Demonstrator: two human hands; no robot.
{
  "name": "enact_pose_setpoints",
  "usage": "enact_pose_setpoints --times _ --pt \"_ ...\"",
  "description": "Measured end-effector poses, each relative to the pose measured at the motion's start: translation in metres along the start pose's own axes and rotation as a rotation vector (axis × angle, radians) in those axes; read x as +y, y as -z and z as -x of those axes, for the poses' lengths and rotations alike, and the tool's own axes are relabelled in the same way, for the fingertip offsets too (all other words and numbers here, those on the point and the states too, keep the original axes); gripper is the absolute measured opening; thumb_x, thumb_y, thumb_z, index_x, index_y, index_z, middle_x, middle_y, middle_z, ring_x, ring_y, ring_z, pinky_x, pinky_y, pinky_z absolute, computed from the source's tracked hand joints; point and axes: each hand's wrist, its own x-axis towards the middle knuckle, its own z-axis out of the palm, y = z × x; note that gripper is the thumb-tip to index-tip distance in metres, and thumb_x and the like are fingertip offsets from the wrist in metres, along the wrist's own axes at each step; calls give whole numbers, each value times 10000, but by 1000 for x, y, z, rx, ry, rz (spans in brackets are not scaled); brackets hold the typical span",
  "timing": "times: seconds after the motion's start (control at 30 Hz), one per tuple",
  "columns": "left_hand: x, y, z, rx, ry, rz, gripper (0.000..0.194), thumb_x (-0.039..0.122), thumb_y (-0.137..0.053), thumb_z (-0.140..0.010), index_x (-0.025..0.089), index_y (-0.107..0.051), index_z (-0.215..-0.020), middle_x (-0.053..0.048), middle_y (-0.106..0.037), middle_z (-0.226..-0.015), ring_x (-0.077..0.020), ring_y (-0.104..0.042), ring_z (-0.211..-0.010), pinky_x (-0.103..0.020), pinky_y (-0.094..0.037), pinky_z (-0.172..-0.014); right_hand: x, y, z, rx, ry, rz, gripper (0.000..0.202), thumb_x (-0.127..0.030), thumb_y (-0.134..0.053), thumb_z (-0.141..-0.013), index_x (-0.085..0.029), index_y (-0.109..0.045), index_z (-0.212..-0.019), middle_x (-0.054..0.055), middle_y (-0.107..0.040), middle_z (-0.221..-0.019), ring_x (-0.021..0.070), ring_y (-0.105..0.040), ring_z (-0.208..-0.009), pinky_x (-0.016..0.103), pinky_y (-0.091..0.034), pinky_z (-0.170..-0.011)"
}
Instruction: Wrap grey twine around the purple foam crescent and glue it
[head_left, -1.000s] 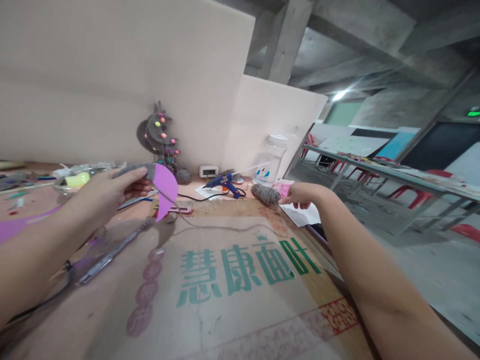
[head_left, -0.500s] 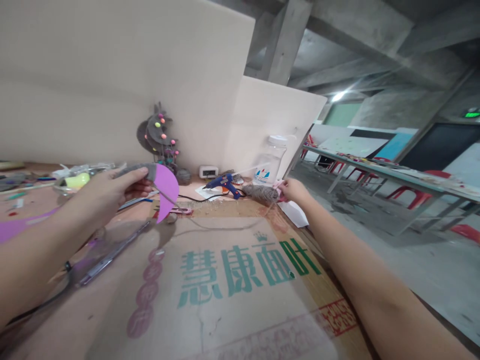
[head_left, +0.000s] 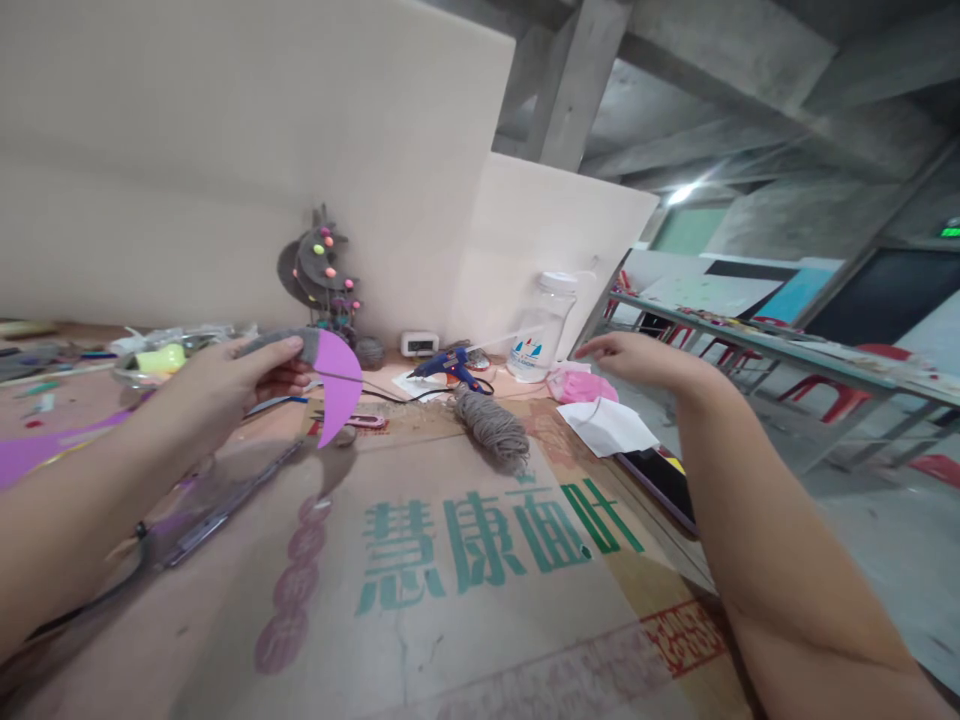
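Observation:
My left hand (head_left: pixel 262 372) is closed on a purple crescent (head_left: pixel 341 385), a flat cut-out whose upper end is wrapped in grey yarn. A loose strand trails right from the wrapping. The ball of grey yarn (head_left: pixel 493 430) lies on the cardboard in front of me, apart from both hands. My right hand (head_left: pixel 630 358) hovers over the pink bundle (head_left: pixel 583 384) at the right edge, its index finger stretched left; nothing shows in it, though the other fingers are partly hidden.
A blue glue gun (head_left: pixel 450 367) and a clear bottle (head_left: pixel 541 330) stand behind the yarn. White paper (head_left: pixel 607 426) partly covers a dark phone-like object (head_left: pixel 664 485). A pink cutter (head_left: pixel 364 421) lies near the crescent. At the back is a grey moon ornament (head_left: pixel 322 265) with coloured balls.
My right hand has let go of the grey yarn ball and moved right and slightly up. The ball now lies nearer me. My left hand still holds the crescent, almost unmoved.

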Motion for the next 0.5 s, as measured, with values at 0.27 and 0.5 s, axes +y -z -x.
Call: enact_pose_setpoints --times 0.27,0.5 --pt "7 -3 4 -77 91 87 152 277 -728 -622 146 -665 -668 -11 -667 -572 -99 -625 -509 -167 -540 -510 -66 -89 53 -406 570 240 460 -445 -438 -874 -272 -479 -1298 53 -580 -1227 221 -556 -1068 348 -427 -888" --pt "30 -17 33 -405 191 147 232 371 -653 -695 210 -718 -849 -57 -731 -824 -204 -662 -643 -301 -558 -544 -61 -128 54 -597 503 251 601 -388 -573 -771 -327 -395 -1343 13 -477 -1346 253 -493 -1156 345 -381 -949"
